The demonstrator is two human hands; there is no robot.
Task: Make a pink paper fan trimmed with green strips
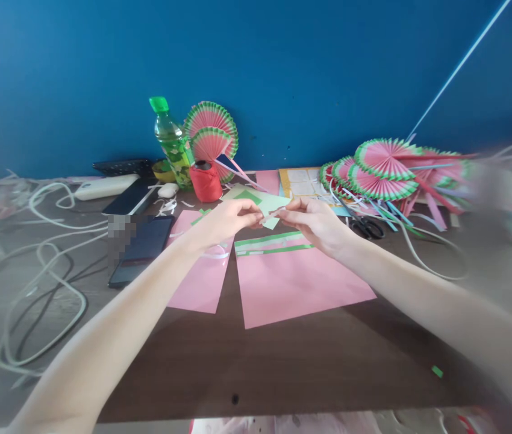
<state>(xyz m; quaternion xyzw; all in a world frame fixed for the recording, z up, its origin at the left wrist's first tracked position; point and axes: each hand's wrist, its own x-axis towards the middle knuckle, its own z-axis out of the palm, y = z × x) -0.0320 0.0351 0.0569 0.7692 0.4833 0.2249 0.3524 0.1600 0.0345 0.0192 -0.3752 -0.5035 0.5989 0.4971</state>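
My left hand (224, 223) and my right hand (317, 226) meet almost fingertip to fingertip above the middle of the table. Both are closed in a pinch on a small whitish strip (271, 217), thin and partly hidden by the fingers. Just below them lies a pink paper sheet (301, 286), its far edge banded with a pale strip and green strips (260, 248). A second pink sheet (199, 289) lies under my left forearm, with thin white strips on it. Behind the fingers is pale green paper (276, 202).
Pink-and-green pleated paper fans (387, 169) are heaped at the right, near black scissors (367, 228). Another fan (213, 135) leans on the blue wall beside a green-capped bottle (172, 144) and a red roll (206, 182). Phones and white cables (52, 277) lie left.
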